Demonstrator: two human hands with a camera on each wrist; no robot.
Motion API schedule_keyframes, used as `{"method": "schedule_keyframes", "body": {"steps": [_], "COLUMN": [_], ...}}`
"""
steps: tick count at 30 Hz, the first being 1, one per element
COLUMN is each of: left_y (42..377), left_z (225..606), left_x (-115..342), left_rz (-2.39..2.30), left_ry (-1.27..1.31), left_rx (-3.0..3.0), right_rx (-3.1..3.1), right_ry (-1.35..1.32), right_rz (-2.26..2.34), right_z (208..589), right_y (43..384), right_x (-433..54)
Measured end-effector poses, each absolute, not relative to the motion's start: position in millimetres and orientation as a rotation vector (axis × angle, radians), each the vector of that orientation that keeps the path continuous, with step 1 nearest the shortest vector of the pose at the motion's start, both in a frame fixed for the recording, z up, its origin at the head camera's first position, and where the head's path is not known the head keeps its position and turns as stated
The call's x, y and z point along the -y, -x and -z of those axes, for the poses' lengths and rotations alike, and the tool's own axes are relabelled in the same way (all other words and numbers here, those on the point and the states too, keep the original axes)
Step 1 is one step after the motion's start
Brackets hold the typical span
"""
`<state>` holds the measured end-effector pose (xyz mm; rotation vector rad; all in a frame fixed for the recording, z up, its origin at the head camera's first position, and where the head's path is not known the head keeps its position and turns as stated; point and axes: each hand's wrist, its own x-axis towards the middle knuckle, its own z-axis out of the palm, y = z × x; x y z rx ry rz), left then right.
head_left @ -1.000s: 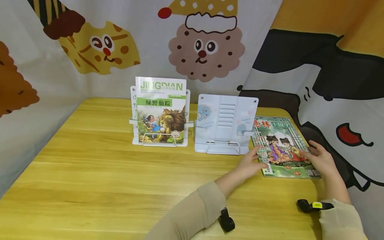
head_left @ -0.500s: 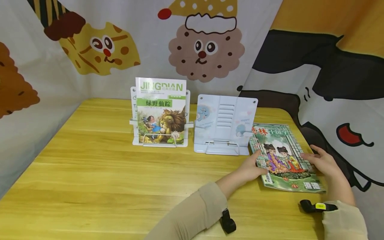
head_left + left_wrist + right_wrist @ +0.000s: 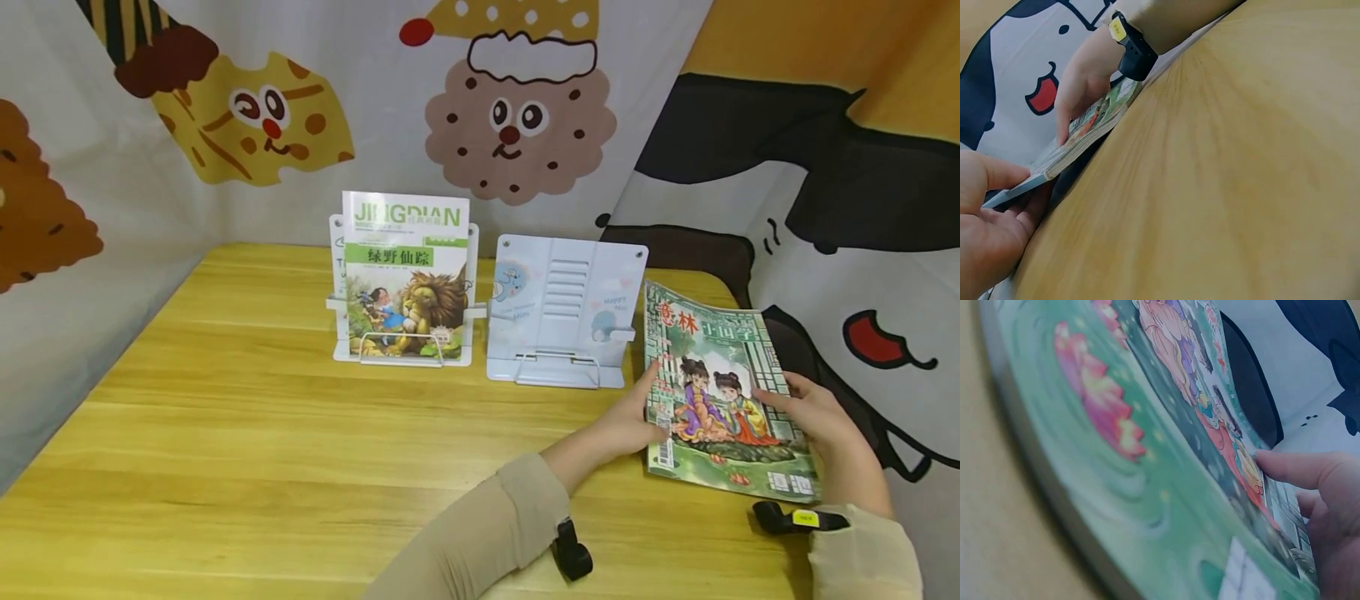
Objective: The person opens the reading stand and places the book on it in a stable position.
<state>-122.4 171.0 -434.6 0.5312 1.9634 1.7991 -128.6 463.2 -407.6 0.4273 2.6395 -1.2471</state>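
A green magazine (image 3: 720, 450) with two cartoon children on its cover is held at the right side of the table, tilted up off the wood. My left hand (image 3: 624, 419) grips its left edge; in the left wrist view that hand's thumb (image 3: 1007, 174) lies on top and its fingers reach underneath. On the opposite edge, my right hand (image 3: 828, 421) holds the magazine, thumb on the cover and the other fingers mostly hidden behind. Just left of the magazine stands a pale blue book stand (image 3: 525, 333) with a wire ledge and nothing on it.
A white book stand (image 3: 337, 333) further left bears an upright book (image 3: 405, 292) with a lion on its cover. Both stands are near the back of the wooden table (image 3: 262, 450). A curtain (image 3: 300, 208) printed with cartoon figures hangs behind and to the right.
The magazine first slid toward the person, then rose and tilted up off the table in both hands. The two stands and the lion book have stayed put.
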Motion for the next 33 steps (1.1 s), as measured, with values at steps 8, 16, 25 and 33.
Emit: {"method": "schedule_keyframes", "body": {"steps": [8, 16, 25, 33], "left_y": [121.6, 118.9, 123.5, 137.8], "left_z": [431.9, 422.8, 389.6, 356.1], "left_x": [-167.9, -165.0, -148.1, -114.9], "left_rz": [-1.778, -1.808, -1.852, -1.918], "left_ry": [-0.611, -0.768, -0.869, -0.997], "left_rx": [-1.957, -1.956, -1.983, -2.150], "right_rx": [-2.759, -2.756, -3.054, -2.751], "right_ry": [-0.243, -0.103, -0.278, -0.284], "right_rz": [1.244, 1.629, 1.663, 2.558], "right_z": [395.1, 358.5, 331.2, 300.4], "right_y": [127.2, 115.3, 112.0, 110.1], "right_x": [-464.9, -463.2, -434.4, -384.1]}}
